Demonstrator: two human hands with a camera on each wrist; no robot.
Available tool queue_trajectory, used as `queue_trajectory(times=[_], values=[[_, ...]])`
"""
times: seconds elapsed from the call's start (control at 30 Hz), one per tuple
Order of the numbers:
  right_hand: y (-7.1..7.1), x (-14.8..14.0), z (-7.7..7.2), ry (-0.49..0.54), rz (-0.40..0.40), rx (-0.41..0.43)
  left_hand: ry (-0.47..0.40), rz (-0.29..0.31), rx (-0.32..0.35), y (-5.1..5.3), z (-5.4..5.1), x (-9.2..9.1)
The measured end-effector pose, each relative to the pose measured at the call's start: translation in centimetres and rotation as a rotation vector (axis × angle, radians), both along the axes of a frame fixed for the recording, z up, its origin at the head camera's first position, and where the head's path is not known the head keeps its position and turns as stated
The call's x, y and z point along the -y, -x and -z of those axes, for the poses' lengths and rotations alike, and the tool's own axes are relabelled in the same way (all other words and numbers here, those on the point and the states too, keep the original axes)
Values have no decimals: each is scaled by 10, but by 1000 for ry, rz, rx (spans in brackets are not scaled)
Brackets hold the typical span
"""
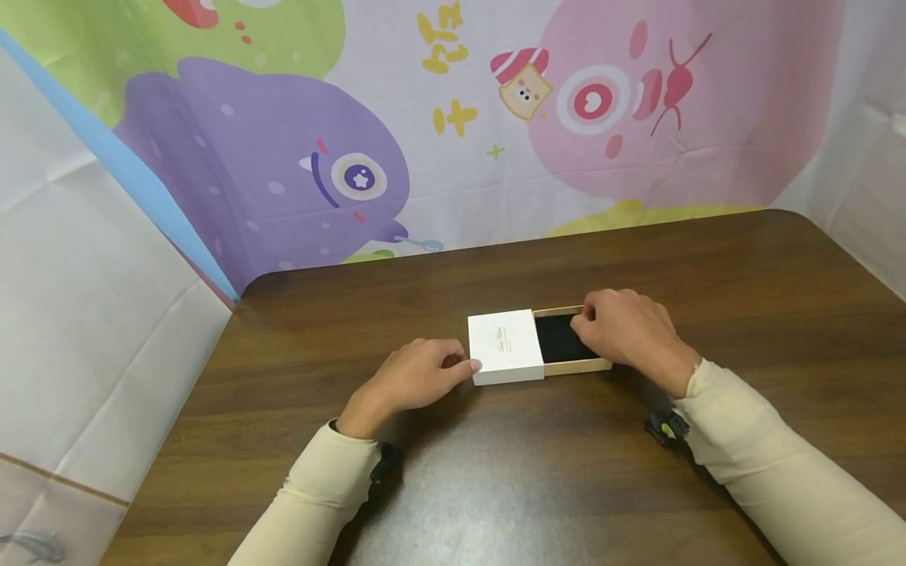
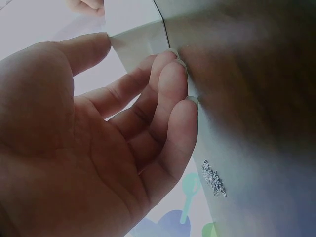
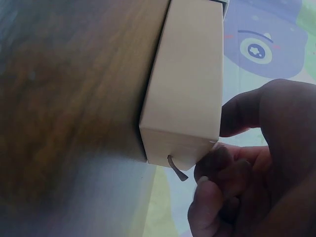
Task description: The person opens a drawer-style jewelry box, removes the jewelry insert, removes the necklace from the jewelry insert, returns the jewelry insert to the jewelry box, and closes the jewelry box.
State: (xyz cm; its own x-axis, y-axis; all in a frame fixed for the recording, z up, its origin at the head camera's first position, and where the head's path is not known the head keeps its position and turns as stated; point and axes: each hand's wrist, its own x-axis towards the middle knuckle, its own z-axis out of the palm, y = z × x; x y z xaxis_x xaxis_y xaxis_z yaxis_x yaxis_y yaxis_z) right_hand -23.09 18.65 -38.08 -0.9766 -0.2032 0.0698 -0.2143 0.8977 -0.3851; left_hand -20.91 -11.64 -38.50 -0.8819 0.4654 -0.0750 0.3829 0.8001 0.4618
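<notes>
A white gift box sleeve [image 1: 502, 342] with small gold lettering lies on the table, and its tan drawer [image 3: 182, 74] sticks out to the right, lined by a black pad [image 1: 559, 338]. My left hand [image 1: 418, 373] touches the sleeve's left end, thumb at the front corner and loosely bent fingers beside the end wall. At the drawer's far right end, my right hand [image 1: 630, 326] pinches the edge, one fingertip hidden inside and others curled by the end wall. A short ribbon tab [image 3: 177, 169] hangs from that wall. A silver chain [image 2: 214, 178] lies near my left fingers.
The brown wooden table [image 1: 495, 472] ends at the back against a cartoon-printed curtain [image 1: 467, 181]. A pale sheet [image 1: 85, 236] hangs along the left side and another [image 1: 874, 157] on the right. I cannot make out the chain in the head view.
</notes>
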Motion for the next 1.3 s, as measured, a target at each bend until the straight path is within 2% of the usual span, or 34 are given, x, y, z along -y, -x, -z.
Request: queue_trajectory(times=[0.57, 1.3], values=[[0, -1, 0, -2, 15, 3, -1, -9, 0, -2, 1, 0], [-1, -3, 1, -28, 19, -65, 11, -5, -7, 0, 0, 0]])
